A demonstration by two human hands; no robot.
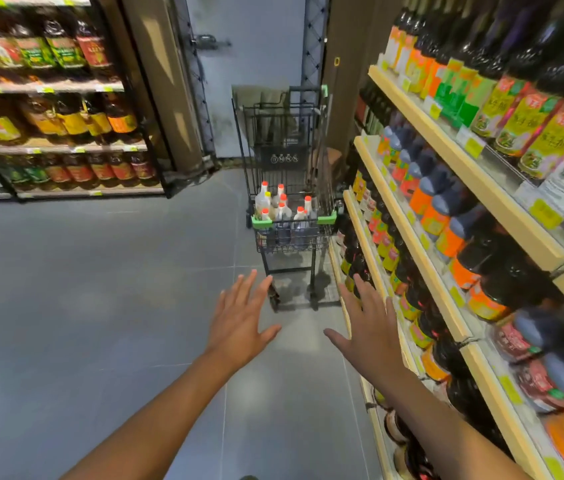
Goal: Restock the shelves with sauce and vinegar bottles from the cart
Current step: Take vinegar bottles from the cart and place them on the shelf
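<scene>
Cart (287, 237) holding capped bottles (282, 211), beside stocked shelves (422, 244)

Black cart (285, 233), green corners; orange-capped bottles (282, 209); grey floor (83, 289)

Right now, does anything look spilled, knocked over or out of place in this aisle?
Nothing stands out. The bottles look upright in the cart, the floor shows no spill, and rows on the right shelves look orderly, though the nearest are blurred.

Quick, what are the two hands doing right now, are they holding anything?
Left hand: open, fingers spread, holding nothing.
Right hand: open, fingers spread, holding nothing.
</scene>
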